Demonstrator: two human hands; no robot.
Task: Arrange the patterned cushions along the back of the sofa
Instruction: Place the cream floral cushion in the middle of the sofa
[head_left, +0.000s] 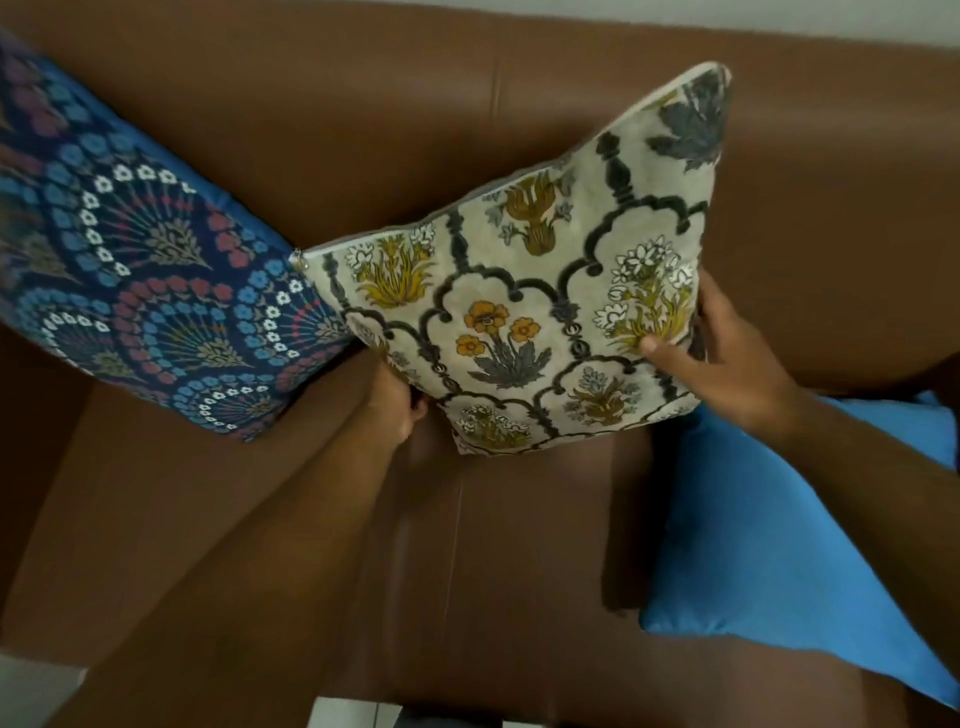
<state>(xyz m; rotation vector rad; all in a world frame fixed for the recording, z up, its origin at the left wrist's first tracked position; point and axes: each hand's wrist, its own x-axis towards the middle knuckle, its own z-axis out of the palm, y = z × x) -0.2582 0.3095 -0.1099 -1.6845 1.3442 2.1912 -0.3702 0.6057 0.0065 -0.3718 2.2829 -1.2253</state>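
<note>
- The cream floral-print square cushion is being set, tilted, against the brown leather sofa back, touching the navy fan-patterned cushion.
- The left hand grips its lower corner; the right hand pinches its right edge.
- Next, the person probably needs to square it upright, then release.

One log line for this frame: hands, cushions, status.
left hand: grips cream cushion lower corner | right hand: grips its right edge | navy cushion: against backrest | status: placing
</note>
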